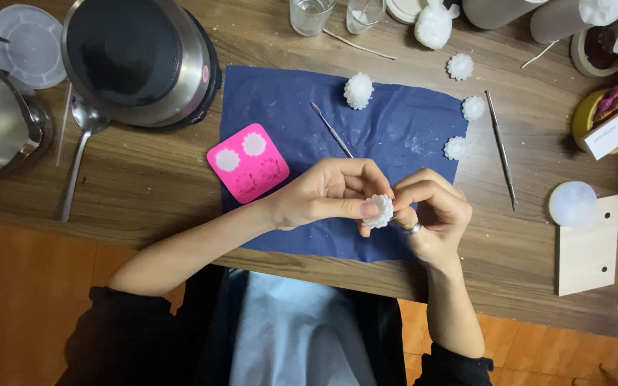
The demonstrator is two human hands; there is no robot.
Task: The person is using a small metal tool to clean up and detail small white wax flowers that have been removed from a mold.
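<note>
White scalloped wax flower [378, 210] sits pinched between both hands, petals facing up toward the camera. Left hand [330, 193] grip clamps it by thumb and fingers; right hand [430, 211] grip pinches its edge above the blue cloth [395, 129].

Small white wax flower [378, 210], ridged petals, pinched between fingertips of left hand [323, 194] and right hand [430, 214], above blue cloth.

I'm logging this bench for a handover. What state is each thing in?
Left hand: grip shut on white wax flower.
Right hand: pinching the same flower.
Pink mould: two cavities filled, two empty.
Metal pick: lying loose on blue cloth.
Glass: upright.
</note>
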